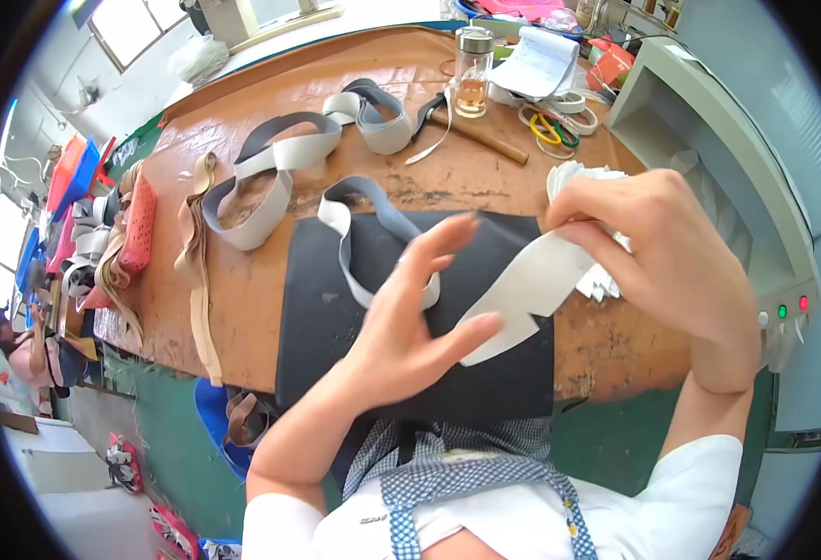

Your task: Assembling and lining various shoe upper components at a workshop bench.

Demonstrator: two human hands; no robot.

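My right hand pinches one end of a white strip between thumb and fingers. The strip slants down to the left over a black mat, and a small notch shows in its lower edge. My left hand is open, fingers spread; its thumb overlaps the strip's lower end, and whether it touches I cannot tell. Behind the left hand, a long grey-and-white band curls over the mat. Beneath and beside my right hand lies a pile of white cut pieces, partly hidden by it.
More band lies in loops at the table's far left, near tan strips. Toward the back are a glass jar, a wooden stick, scissors and tape rolls. A grey machine borders the right. Another person sits far left.
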